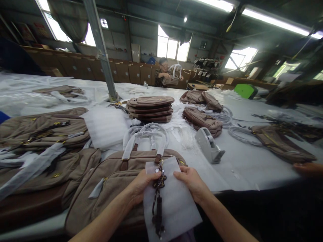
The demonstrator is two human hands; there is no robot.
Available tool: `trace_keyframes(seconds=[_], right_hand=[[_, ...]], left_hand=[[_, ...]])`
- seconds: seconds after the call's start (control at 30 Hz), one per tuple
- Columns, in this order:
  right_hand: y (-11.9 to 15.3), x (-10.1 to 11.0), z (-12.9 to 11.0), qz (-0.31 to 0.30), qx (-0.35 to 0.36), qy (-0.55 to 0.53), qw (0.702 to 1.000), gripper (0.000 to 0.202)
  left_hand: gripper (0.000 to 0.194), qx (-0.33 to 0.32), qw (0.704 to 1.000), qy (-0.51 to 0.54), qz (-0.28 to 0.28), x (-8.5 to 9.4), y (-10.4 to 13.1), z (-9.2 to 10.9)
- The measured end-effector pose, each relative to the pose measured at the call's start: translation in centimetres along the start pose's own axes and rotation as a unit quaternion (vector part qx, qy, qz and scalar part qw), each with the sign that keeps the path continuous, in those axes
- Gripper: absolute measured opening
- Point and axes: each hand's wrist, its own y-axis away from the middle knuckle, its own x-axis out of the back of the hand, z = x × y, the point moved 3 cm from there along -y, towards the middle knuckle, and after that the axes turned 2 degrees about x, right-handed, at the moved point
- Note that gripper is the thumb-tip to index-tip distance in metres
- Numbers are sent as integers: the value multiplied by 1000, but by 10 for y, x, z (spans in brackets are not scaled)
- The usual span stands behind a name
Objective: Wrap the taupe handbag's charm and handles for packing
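Observation:
Directly before me lies a brown corduroy handbag (113, 174), its two handles (145, 134) wrapped in white film. A dark bag charm (159, 181) with a dangling strap hangs from a ring near the right handle tab. Behind the charm is a white foam sheet (179, 205), laid over the bag's right part. My left hand (145, 183) is closed, its thumb on the charm and the sheet's left edge under its fingers. With thumb and fingers, my right hand (190, 179) pinches the sheet's upper right edge.
A tape dispenser (209, 148) stands right of the bag. Stacked bags (150, 109) sit behind it, with more bags (42, 131) at left. Foam sheets (106, 126) lie beside them. A co-worker (164, 72) holds a bag across the table; another person's hand (306, 168) shows at right.

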Motion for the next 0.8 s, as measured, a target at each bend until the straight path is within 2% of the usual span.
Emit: trace_keyframes(seconds=[0.1,0.2,0.23,0.3,0.37,0.4,0.47,0.57,0.7,0.8], right_hand=[[-1,-5,-3,1,7,-3,1000,38],[3,-16,-10,23,93,145,985,28],[5,-23,-11,28,130,222,966,25],[11,-38,-13,47,198,376,904,23],[17,-52,-11,60,229,484,843,19],[20,-57,-9,57,232,512,825,16],[23,-63,-4,29,225,531,816,11],[27,-60,4,-9,227,536,813,23],[30,-54,12,11,226,585,779,35],[29,-54,14,16,222,585,780,30]], left_hand=[[39,-3,1000,-17,15,0,-2,-2],[40,-21,998,-50,40,-1,-4,-2],[38,-31,996,-67,52,-1,-5,-2],[30,-57,990,-94,87,0,-6,-3],[22,-73,984,-104,125,2,-7,-5],[20,-74,983,-101,136,2,-8,-7],[19,-71,983,-92,140,2,-9,-11],[18,-69,985,-77,140,2,-9,-14],[17,-55,990,-43,119,0,-3,-9],[19,-38,994,-21,98,-2,1,-5]])
